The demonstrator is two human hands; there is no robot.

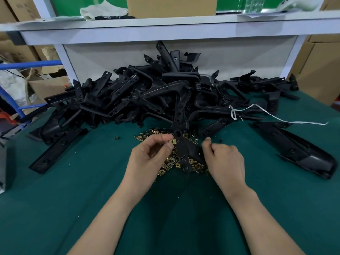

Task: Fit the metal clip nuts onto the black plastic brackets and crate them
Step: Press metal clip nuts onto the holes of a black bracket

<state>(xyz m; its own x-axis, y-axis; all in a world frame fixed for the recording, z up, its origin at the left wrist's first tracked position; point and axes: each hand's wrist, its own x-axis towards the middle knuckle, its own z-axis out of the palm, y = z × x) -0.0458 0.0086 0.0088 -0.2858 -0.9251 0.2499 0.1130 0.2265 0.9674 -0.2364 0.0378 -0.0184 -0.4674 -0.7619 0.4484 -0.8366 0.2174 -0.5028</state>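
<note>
Mid-frame, the left hand [152,159] pinches a shiny brass clip nut [173,141] against the matte black bracket [184,150] the right hand [226,161] grips.

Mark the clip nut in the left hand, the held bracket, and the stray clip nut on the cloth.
pinched clip nut [172,141]: head view, its brass face.
held bracket [184,148]: head view, mid-arm between holes.
stray clip nut [117,138]: head view, its centre.

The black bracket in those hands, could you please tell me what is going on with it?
A person is fitting a clip nut onto a black bracket. The left hand pinches the nut at the bracket's edge; the right hand grips the bracket above a loose heap of clip nuts on the green table. A pile of brackets lies behind.
</note>
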